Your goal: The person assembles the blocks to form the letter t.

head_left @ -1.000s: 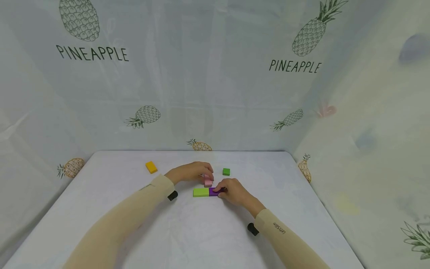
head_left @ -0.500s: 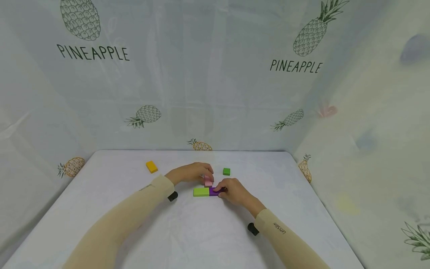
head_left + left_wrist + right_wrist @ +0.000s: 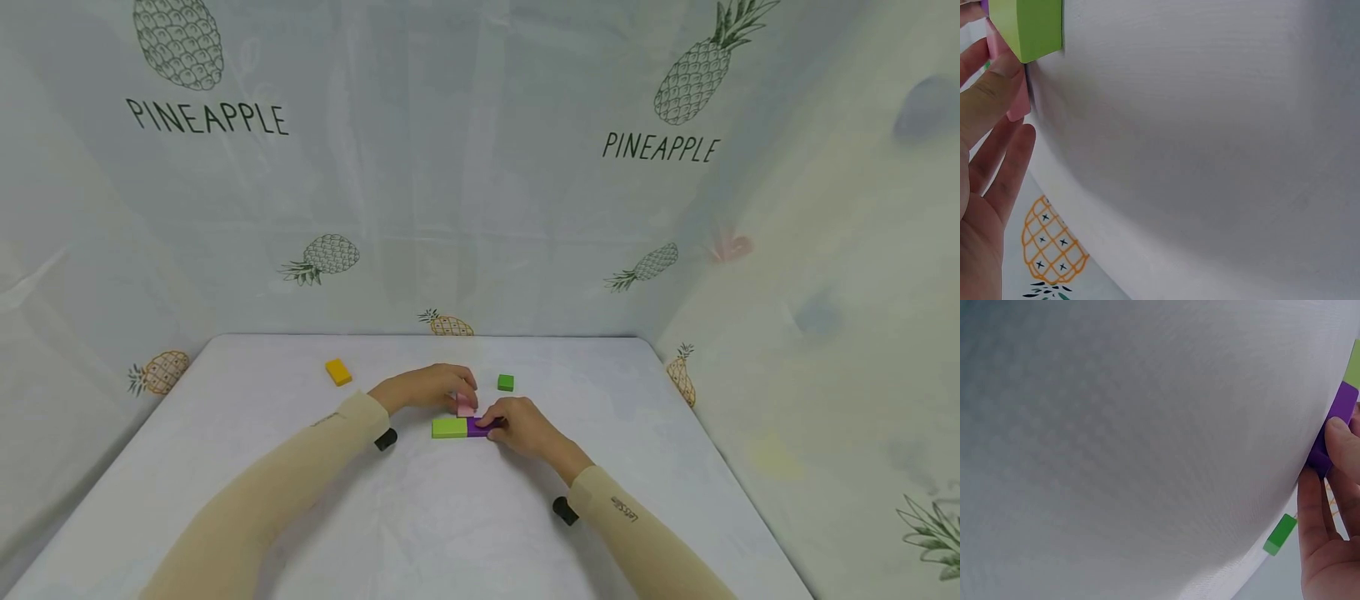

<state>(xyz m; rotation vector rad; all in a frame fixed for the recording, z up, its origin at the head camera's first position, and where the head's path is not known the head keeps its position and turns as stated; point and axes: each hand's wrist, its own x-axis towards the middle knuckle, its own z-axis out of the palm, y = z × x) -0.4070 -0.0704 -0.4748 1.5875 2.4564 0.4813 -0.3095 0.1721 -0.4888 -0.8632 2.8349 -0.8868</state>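
My left hand (image 3: pixel 438 386) pinches a pink block (image 3: pixel 465 407) between thumb and fingers, at the far side of a row of two blocks. That row is a lime green block (image 3: pixel 448 428) end to end with a purple block (image 3: pixel 477 428). Thumb and fingers of my right hand (image 3: pixel 522 427) hold the purple block at its right end, covering part of it. In the left wrist view the pink block (image 3: pixel 1019 103) stands close against the lime block (image 3: pixel 1035 28). The purple block (image 3: pixel 1340 403) meets the lime one in the right wrist view.
A small green block (image 3: pixel 506 382) lies behind my right hand. Farther left on the white table (image 3: pixel 420 533) is a yellow-orange block (image 3: pixel 338 372). A curtain with pineapple prints (image 3: pixel 480 167) hangs behind the table's back edge.
The pink block, in my left hand's fingers, has shifted very slightly and its near face shows less. My right hand stays in place on the purple block.
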